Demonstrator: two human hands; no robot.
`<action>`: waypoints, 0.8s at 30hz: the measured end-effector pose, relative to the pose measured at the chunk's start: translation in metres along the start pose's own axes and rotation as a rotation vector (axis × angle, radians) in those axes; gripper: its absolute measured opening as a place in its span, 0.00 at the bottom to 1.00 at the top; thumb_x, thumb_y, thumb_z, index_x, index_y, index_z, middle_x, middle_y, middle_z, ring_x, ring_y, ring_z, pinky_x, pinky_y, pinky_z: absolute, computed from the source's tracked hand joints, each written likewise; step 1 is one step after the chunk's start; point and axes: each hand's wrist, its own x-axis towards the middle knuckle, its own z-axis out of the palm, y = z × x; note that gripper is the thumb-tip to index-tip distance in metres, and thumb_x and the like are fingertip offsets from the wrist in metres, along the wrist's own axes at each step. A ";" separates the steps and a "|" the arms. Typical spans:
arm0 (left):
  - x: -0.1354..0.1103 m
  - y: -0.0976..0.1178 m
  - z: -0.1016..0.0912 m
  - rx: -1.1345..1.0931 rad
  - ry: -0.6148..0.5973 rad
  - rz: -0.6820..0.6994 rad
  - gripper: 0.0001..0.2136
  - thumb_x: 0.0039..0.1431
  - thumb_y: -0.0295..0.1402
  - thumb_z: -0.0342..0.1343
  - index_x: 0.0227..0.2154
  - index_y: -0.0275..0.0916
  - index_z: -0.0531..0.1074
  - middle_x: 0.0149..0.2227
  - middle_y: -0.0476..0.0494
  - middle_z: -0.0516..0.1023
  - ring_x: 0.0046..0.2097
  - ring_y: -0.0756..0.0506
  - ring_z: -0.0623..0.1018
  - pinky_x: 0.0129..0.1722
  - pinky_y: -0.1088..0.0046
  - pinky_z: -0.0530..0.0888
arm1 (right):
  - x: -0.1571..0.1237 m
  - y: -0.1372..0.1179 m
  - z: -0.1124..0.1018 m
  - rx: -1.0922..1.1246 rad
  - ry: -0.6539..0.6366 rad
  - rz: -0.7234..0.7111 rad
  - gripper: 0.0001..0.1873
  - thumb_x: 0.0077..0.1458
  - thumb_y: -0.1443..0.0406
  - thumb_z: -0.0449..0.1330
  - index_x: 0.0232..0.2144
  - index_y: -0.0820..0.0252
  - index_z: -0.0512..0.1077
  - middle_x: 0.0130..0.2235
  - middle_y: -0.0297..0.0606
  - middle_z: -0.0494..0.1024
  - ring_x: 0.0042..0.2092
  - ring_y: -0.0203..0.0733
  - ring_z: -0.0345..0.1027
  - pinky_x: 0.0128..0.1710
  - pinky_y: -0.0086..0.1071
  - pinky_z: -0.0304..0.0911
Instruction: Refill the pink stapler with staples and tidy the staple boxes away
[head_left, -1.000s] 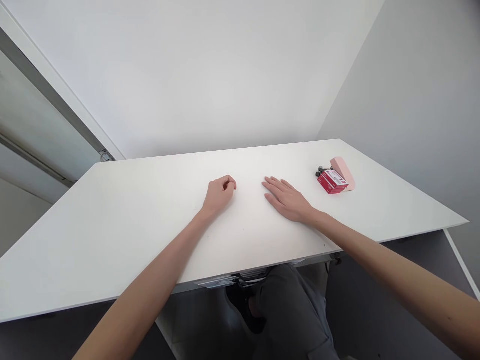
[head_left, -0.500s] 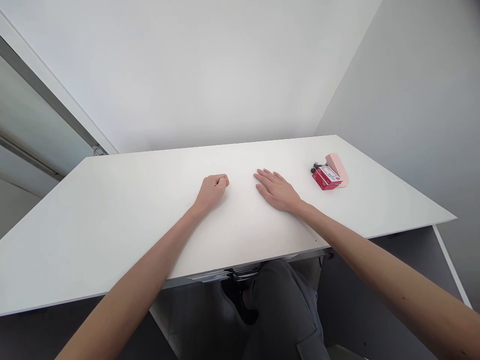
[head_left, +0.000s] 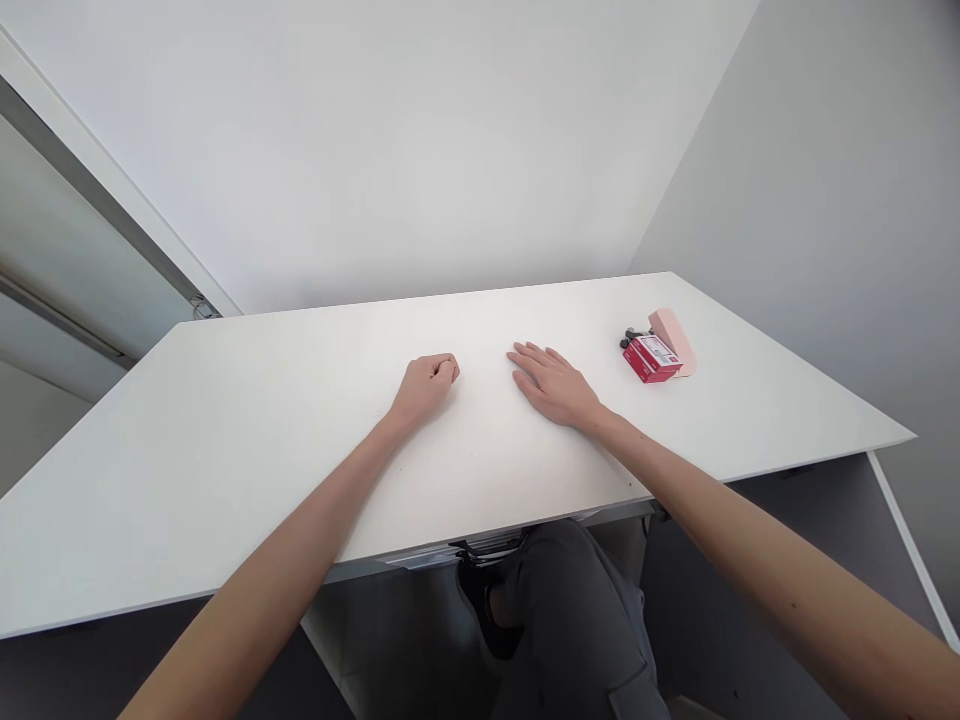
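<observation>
My left hand (head_left: 427, 385) rests on the white table (head_left: 225, 450) near its middle, curled into a loose fist with nothing showing in it. My right hand (head_left: 553, 383) lies flat on the table just to the right of it, palm down and fingers stretched out, holding nothing. Farther right, apart from both hands, a small red box (head_left: 651, 358) sits against a pink stapler (head_left: 673, 340), with a small dark object (head_left: 628, 338) just behind the box.
White walls meet behind the table, and a grey wall runs along the right. A window frame (head_left: 97, 190) slants at the left. My legs in dark trousers (head_left: 577, 620) and a dark shoe (head_left: 487, 610) show under the table's front edge.
My left hand's fingers have curled tighter into a fist. Both hands stay on the table; the view has shifted slightly.
</observation>
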 end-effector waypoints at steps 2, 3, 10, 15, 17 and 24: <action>0.000 0.000 0.000 0.006 -0.002 -0.003 0.08 0.52 0.28 0.45 0.20 0.40 0.55 0.22 0.51 0.53 0.25 0.51 0.49 0.26 0.68 0.46 | 0.000 0.000 0.000 0.002 0.007 0.000 0.31 0.74 0.53 0.39 0.71 0.56 0.61 0.75 0.36 0.55 0.77 0.44 0.44 0.77 0.46 0.39; 0.001 0.000 0.000 0.010 -0.001 -0.004 0.08 0.52 0.28 0.45 0.20 0.40 0.55 0.22 0.51 0.53 0.25 0.51 0.49 0.26 0.68 0.46 | 0.000 0.000 0.001 0.003 0.010 0.000 0.31 0.74 0.53 0.39 0.71 0.56 0.61 0.75 0.36 0.55 0.76 0.44 0.44 0.77 0.46 0.39; 0.003 -0.002 -0.001 0.009 -0.005 -0.006 0.08 0.51 0.29 0.46 0.19 0.40 0.57 0.22 0.51 0.54 0.24 0.51 0.50 0.26 0.68 0.47 | 0.001 0.001 0.001 0.007 0.025 -0.006 0.30 0.74 0.55 0.40 0.70 0.54 0.62 0.75 0.36 0.56 0.76 0.44 0.45 0.76 0.48 0.41; 0.004 -0.004 -0.002 0.019 -0.004 -0.012 0.07 0.51 0.29 0.46 0.20 0.40 0.59 0.22 0.51 0.54 0.24 0.51 0.50 0.26 0.69 0.47 | 0.000 0.001 0.002 0.019 0.031 -0.002 0.30 0.74 0.55 0.40 0.70 0.55 0.62 0.75 0.37 0.56 0.76 0.44 0.46 0.76 0.47 0.41; 0.004 -0.003 -0.002 0.025 -0.005 -0.019 0.07 0.51 0.29 0.46 0.20 0.40 0.59 0.21 0.51 0.54 0.24 0.51 0.50 0.26 0.69 0.48 | 0.000 0.002 0.002 0.022 0.037 -0.003 0.29 0.74 0.56 0.41 0.70 0.55 0.63 0.75 0.37 0.57 0.76 0.44 0.46 0.76 0.47 0.41; 0.004 0.001 -0.004 0.041 -0.010 -0.048 0.06 0.52 0.30 0.46 0.21 0.40 0.61 0.21 0.52 0.55 0.24 0.51 0.51 0.26 0.70 0.49 | 0.001 -0.002 -0.001 0.013 0.052 0.003 0.29 0.73 0.58 0.42 0.69 0.58 0.64 0.74 0.38 0.58 0.76 0.45 0.47 0.76 0.46 0.41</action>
